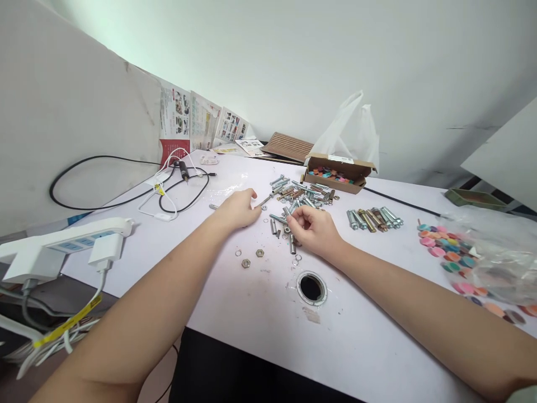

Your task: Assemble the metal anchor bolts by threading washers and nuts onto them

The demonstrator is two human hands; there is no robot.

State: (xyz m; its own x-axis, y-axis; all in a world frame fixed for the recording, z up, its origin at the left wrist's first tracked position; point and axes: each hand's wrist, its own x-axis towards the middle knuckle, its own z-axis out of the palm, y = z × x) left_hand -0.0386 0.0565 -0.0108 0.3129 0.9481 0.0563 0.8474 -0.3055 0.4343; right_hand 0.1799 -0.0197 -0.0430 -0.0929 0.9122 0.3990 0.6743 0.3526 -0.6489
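Observation:
My left hand point(239, 208) rests on the white table point(176, 240), fingers curled in a pinch on a long silver bolt point(265, 200) that sticks out to the right. My right hand point(314, 228) is closed around a short metal sleeve or bolt point(288, 214) just right of it. Between and below the hands lie loose sleeves point(273, 226), nuts point(245, 263) and washers point(296, 259). Beyond the hands a heap of mixed bolts point(304, 193) is spread out.
A row of expansion bolts point(373, 218) lies to the right, with coloured hexagon pieces point(444, 249) and a clear bag point(499, 263) beyond. A cardboard box point(338, 174) stands behind the heap. A cable hole point(311, 287) is near me. Cables point(176, 190) and a power strip point(59, 246) are at left.

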